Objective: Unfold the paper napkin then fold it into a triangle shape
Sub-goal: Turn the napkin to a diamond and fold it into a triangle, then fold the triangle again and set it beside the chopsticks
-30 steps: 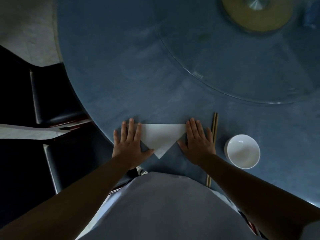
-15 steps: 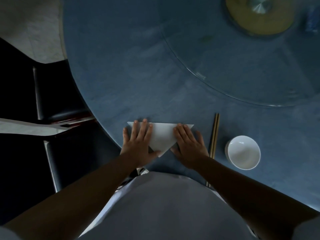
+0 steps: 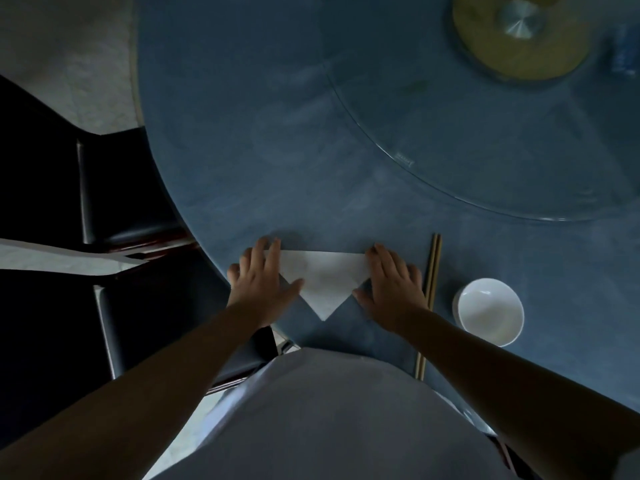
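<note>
A white paper napkin (image 3: 323,280) lies flat on the blue table (image 3: 263,161) near its front edge, folded into a triangle whose point faces me. My left hand (image 3: 259,278) rests palm down on the triangle's left corner, fingers spread. My right hand (image 3: 393,287) lies flat over the right corner. Both far corners are hidden under my fingers. Neither hand grips anything.
A pair of chopsticks (image 3: 430,289) lies just right of my right hand. A white bowl (image 3: 489,310) stands further right. A glass turntable (image 3: 502,126) covers the table's middle. Dark chairs (image 3: 114,188) stand at the left.
Both hands slid outward from the napkin's middle to its left and right corners, uncovering more of the triangle's centre.
</note>
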The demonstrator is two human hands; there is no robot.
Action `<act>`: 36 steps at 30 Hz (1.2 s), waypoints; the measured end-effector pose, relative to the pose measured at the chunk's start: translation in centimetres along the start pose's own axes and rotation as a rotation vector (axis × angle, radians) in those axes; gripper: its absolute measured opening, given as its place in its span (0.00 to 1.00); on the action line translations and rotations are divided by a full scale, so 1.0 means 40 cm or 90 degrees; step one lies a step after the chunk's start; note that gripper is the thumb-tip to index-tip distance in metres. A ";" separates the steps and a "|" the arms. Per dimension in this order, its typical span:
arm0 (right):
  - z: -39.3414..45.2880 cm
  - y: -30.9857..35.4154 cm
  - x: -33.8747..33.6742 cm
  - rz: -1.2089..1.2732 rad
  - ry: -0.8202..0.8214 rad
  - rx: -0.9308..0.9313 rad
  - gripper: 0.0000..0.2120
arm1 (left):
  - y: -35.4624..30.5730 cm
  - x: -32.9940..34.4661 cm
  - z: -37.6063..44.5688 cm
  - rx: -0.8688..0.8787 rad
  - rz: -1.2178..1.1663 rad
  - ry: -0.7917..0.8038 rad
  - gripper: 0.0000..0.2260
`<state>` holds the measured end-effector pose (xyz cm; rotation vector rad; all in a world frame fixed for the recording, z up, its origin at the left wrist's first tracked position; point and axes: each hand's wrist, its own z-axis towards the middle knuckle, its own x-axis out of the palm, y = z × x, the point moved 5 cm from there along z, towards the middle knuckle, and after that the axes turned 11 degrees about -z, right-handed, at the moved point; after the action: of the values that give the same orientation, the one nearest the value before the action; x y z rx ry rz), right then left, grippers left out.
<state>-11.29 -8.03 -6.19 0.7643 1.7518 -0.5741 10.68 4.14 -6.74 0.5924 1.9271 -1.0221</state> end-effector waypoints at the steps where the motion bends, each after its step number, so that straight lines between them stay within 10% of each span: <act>1: 0.006 0.003 -0.006 0.002 -0.004 0.009 0.37 | 0.005 -0.013 0.007 0.000 0.000 -0.018 0.38; 13: 0.081 0.065 -0.037 -0.001 0.011 -0.052 0.33 | 0.015 -0.049 0.066 -0.047 -0.090 0.000 0.09; 28: 0.096 0.039 -0.035 0.037 0.006 -0.021 0.28 | 0.058 -0.009 0.064 -0.384 -0.592 0.032 0.06; 36: 0.100 0.020 -0.025 0.097 0.033 0.072 0.14 | 0.012 -0.012 0.087 -0.355 -0.683 0.024 0.06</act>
<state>-7.91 -10.53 -6.44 0.9903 1.7014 -0.5571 12.88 1.49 -7.61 -0.8376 2.4374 -0.9677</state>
